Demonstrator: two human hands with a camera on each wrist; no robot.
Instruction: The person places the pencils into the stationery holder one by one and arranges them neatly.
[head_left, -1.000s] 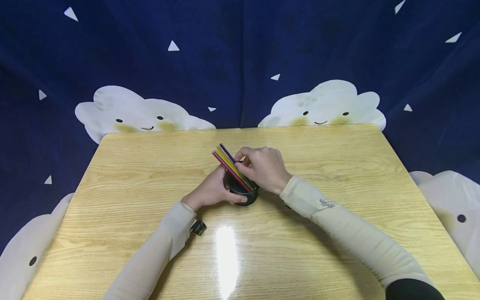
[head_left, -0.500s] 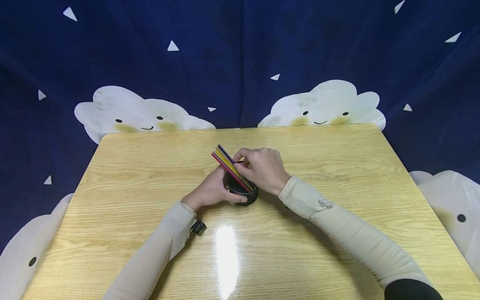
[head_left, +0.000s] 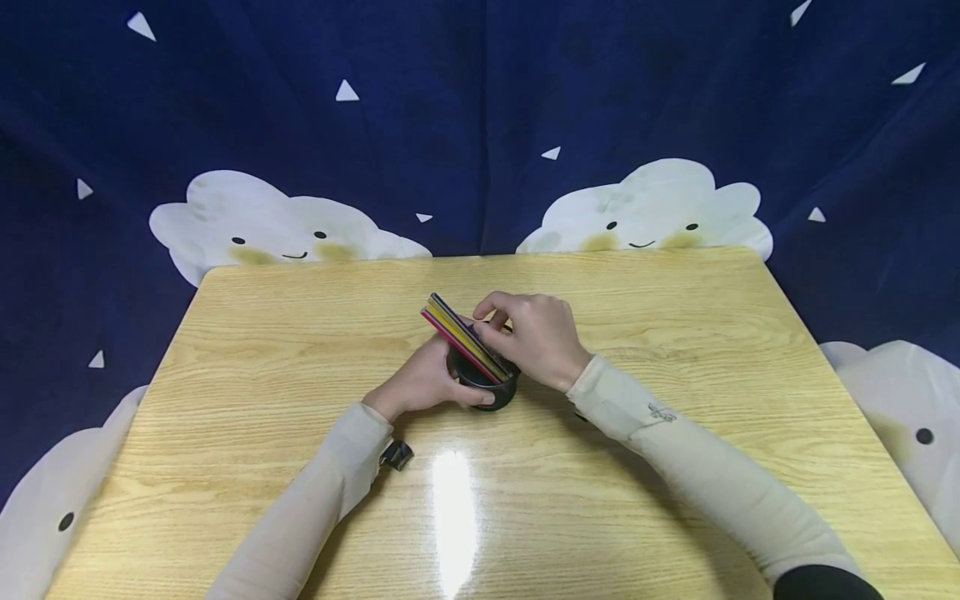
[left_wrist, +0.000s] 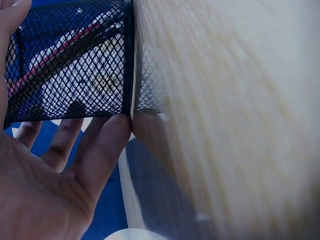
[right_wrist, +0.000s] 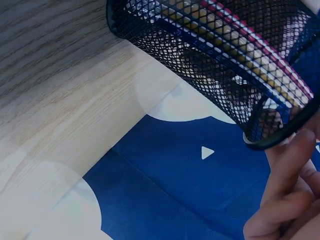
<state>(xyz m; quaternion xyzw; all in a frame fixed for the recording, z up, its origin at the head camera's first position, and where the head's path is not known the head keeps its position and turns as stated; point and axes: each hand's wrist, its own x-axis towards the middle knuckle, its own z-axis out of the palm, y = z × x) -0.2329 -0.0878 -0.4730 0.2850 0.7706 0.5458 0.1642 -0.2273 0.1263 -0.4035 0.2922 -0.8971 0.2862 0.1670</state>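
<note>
A black mesh pen cup (head_left: pixel 487 397) stands mid-table, its base down on the wood in the left wrist view. My left hand (head_left: pixel 423 379) grips it from the left, thumb on the near side and other fingers round the far side. Several pencils (head_left: pixel 448 323), red, yellow and dark blue, lean together inside it toward the upper left; their lower parts show through the mesh (right_wrist: pixel 220 35). My right hand (head_left: pixel 536 333) is at the cup's right rim with index finger bent and thumb tip beside the dark blue pencil; I cannot tell whether it pinches anything.
The wooden table (head_left: pixel 300 333) reaches to a dark blue curtain (head_left: pixel 480 125) with white clouds and triangles at its far edge. A small black block (head_left: pixel 397 455) sits by the left sleeve cuff. Light glares on the wood (head_left: pixel 453 525) near the front.
The dark blue pencil has come in against the others, and the bunch's upper ends have shifted slightly left and down. My right hand has moved slightly right. My left hand has stayed put.
</note>
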